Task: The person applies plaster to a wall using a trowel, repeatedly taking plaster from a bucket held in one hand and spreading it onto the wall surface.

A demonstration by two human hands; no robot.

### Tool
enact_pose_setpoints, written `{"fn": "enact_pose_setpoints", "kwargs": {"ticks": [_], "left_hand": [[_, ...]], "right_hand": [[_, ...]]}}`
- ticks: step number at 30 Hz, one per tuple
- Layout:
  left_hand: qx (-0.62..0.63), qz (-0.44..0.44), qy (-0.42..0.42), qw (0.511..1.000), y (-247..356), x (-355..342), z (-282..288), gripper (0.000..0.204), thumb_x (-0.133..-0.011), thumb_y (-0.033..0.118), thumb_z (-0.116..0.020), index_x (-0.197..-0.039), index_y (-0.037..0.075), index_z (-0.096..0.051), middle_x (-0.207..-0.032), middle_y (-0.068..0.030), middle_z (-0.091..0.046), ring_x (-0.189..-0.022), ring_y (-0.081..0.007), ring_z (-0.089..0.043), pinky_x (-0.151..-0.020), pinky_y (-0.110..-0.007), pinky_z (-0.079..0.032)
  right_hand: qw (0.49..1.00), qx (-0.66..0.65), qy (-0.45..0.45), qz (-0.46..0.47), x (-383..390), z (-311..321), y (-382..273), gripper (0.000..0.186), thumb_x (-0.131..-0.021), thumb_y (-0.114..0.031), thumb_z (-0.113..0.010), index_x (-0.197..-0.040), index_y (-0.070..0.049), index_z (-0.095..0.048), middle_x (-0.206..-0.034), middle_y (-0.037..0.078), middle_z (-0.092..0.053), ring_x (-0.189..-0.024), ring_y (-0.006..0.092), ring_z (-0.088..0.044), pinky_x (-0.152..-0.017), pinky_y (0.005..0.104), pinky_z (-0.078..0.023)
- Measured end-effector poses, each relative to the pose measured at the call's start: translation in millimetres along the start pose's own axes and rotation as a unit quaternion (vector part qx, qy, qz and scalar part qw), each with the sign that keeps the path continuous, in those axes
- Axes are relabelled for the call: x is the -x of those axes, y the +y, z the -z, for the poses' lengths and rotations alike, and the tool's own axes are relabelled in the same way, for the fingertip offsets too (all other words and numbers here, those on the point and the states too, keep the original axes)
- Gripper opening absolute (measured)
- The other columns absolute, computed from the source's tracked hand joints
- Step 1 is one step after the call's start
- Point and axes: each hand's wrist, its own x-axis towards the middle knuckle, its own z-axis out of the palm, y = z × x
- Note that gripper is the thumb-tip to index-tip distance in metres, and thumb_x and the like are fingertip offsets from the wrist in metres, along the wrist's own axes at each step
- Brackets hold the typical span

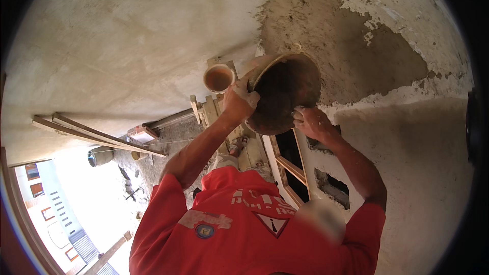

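Observation:
My left hand [239, 102] grips the left side of a large, dirty bucket [285, 89], tilted so that its dark inside faces up toward me. My right hand [310, 122] has its fingers curled at the bucket's lower right rim. Just beyond my left hand is a smaller round pot [219, 76] with a reddish inside; I cannot tell whether that hand touches it. Under these, pale wooden planks [211, 114] show, with my sandalled foot [238, 145] on them.
A wall with a patch of grey plaster [372, 56] fills the upper right. Right below are a wooden window frame [290, 170] and broken openings [331, 188]. At left are long boards [97, 135], a thin string, a hanging-looking container [100, 156] and a bright drop toward buildings.

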Motion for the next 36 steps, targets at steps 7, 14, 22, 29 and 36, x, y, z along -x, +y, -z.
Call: {"fn": "enact_pose_setpoints", "kwargs": {"ticks": [7,14,22,29,36], "left_hand": [[0.038,-0.010,0.035,0.999,-8,16,-21,0.066,-0.070,0.013,-0.055,-0.136,0.012,-0.052,-0.109,-0.0256,-0.064,-0.105,-0.0433,-0.059,-0.093,-0.046,-0.046],[0.234,0.043,0.018,0.971,-23,14,-11,0.062,-0.070,0.009,-0.055,-0.132,0.001,-0.053,-0.104,-0.0206,-0.066,-0.095,-0.0299,-0.064,-0.089,-0.037,-0.049],[0.297,0.009,0.054,0.953,-47,7,-17,0.058,-0.069,0.006,-0.054,-0.126,-0.003,-0.055,-0.101,-0.0135,-0.066,-0.089,-0.0185,-0.062,-0.081,-0.030,-0.050],[0.264,0.074,0.103,0.956,-60,17,8,0.050,-0.067,0.006,-0.055,-0.115,-0.005,-0.059,-0.093,-0.0089,-0.066,-0.081,-0.0176,-0.059,-0.076,-0.028,-0.049],[0.283,0.081,0.160,0.942,-97,33,30,0.048,-0.063,0.006,-0.055,-0.109,-0.006,-0.058,-0.089,-0.0063,-0.062,-0.074,-0.0155,-0.053,-0.068,-0.027,-0.048]], "right_hand": [[0.964,-0.238,0.113,-0.029,-6,-66,-11,0.041,-0.080,-0.021,-0.067,-0.114,0.002,-0.062,-0.094,0.024,-0.068,-0.091,0.0391,-0.066,-0.080,0.0410,-0.052],[0.979,-0.152,0.110,-0.086,8,-38,-16,0.040,-0.089,-0.033,-0.063,-0.109,0.001,-0.057,-0.087,0.025,-0.067,-0.084,0.0426,-0.067,-0.071,0.0469,-0.054],[0.987,-0.089,0.090,-0.097,13,-4,-15,0.042,-0.090,-0.034,-0.062,-0.112,0.001,-0.058,-0.091,0.027,-0.067,-0.088,0.0417,-0.066,-0.077,0.0456,-0.053],[0.983,-0.168,0.075,-0.001,20,70,-56,0.049,-0.080,-0.025,-0.073,-0.117,0.004,-0.059,-0.089,0.021,-0.068,-0.086,0.0272,-0.068,-0.078,0.0376,-0.051],[0.960,-0.243,0.041,0.136,43,177,-133,0.051,-0.078,-0.022,-0.075,-0.118,0.005,-0.058,-0.089,0.012,-0.064,-0.078,0.0188,-0.060,-0.072,0.0307,-0.049]]}}
